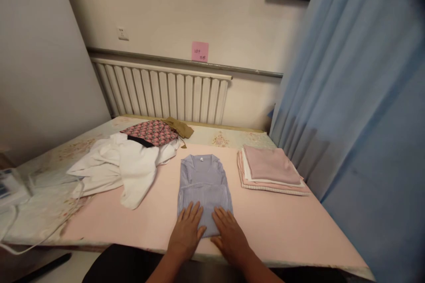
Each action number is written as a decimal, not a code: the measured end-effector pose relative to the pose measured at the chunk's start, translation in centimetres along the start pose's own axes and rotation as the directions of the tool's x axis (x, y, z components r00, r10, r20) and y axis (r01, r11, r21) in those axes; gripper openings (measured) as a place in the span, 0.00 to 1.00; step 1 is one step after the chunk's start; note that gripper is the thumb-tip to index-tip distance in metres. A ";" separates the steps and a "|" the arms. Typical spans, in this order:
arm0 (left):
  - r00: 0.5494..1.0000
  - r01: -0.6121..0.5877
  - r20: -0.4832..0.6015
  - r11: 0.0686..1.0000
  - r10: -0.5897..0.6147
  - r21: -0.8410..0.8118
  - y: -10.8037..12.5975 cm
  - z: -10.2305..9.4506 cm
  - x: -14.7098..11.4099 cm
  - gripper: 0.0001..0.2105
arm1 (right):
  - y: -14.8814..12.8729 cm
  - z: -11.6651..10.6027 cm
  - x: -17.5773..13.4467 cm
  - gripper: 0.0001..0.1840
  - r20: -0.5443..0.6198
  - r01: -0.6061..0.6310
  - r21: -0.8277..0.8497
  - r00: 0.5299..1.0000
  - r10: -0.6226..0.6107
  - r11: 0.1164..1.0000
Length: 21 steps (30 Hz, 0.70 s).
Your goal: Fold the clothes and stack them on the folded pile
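Observation:
A blue-grey striped shirt (202, 177) lies folded into a long rectangle, its collar end pointing away from me. My left hand (187, 230) rests flat on the near left part of the shirt, fingers outstretched. On the near right part lies my right hand (230, 234), also flat with its fingers stretched out. Both palms face down, and neither hand grips the cloth. Under the shirt is a pale pink cloth (275, 225) spread over the table.
Left of the shirt lies a loose heap of white clothing (116, 163), with a patterned pink garment (154, 132) and an olive one (181, 127) behind. A stack of folded clothes (274, 166) sits right, near the blue curtain (348, 75). A white cable (43, 243) trails at the left.

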<state>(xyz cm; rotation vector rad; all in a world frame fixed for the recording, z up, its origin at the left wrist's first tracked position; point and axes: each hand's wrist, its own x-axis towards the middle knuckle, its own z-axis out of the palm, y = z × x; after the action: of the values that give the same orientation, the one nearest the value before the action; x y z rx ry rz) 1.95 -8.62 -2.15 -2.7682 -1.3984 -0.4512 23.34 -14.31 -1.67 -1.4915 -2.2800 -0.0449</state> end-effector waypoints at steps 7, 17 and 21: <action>0.990 -0.132 -0.052 0.991 0.133 0.014 -2.5 0.9 -2.0 0.32 | 1.1 1.1 -0.4 0.31 -0.032 0.025 -0.054 0.999 -0.027 0.998; 0.981 -0.109 -0.161 0.994 0.107 0.002 -4.4 1.4 -3.2 0.30 | 2.6 2.4 -0.5 0.36 -0.112 0.050 -0.128 0.992 -0.065 0.991; 0.955 -0.120 -0.278 0.992 0.104 -0.042 -4.9 0.8 -3.6 0.27 | 3.0 2.0 -0.8 0.33 -0.177 0.025 -0.117 0.983 -0.045 0.993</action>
<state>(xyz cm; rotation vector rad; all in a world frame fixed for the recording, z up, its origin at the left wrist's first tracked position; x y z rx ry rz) -3.71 -8.44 -4.46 -2.6780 -1.1775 -0.8473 25.60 -13.23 -4.38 -1.4395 -2.1903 -0.3123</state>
